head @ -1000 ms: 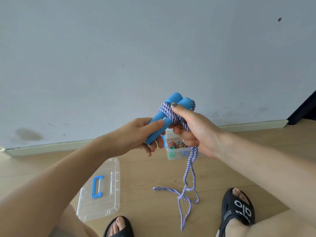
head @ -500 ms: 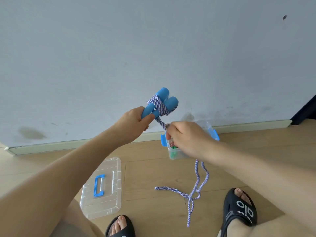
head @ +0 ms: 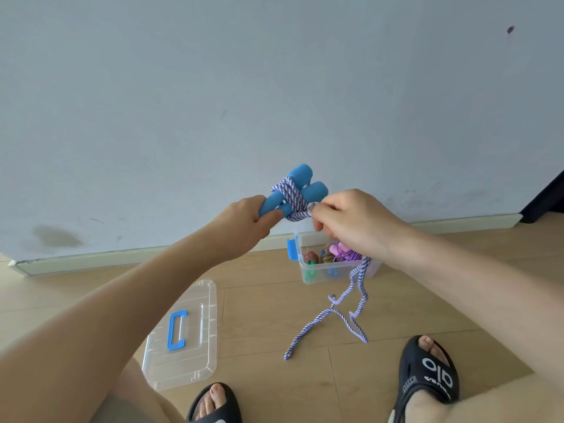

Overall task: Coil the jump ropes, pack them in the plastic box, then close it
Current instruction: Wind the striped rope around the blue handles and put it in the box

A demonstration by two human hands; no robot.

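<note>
My left hand point(head: 244, 219) grips the two blue handles point(head: 300, 186) of a jump rope, held side by side in the air. Several turns of purple-and-white rope point(head: 290, 195) are wound around both handles. My right hand point(head: 351, 221) pinches the rope just right of the wrap. The loose rope end point(head: 345, 309) hangs from that hand down to the wooden floor. The clear plastic box point(head: 308, 274) with a blue latch stands open by the wall, holding several coiled ropes, one of them purple point(head: 343, 253).
The clear lid point(head: 195, 358) with its blue handle point(head: 177, 331) lies flat on the floor at the left. My feet in black slides point(head: 427, 374) stand at the bottom. A grey wall and skirting board run behind the box.
My right hand rose from below the handles to beside the wrap, pulling the rope around. More of the loose end has lifted off the floor.
</note>
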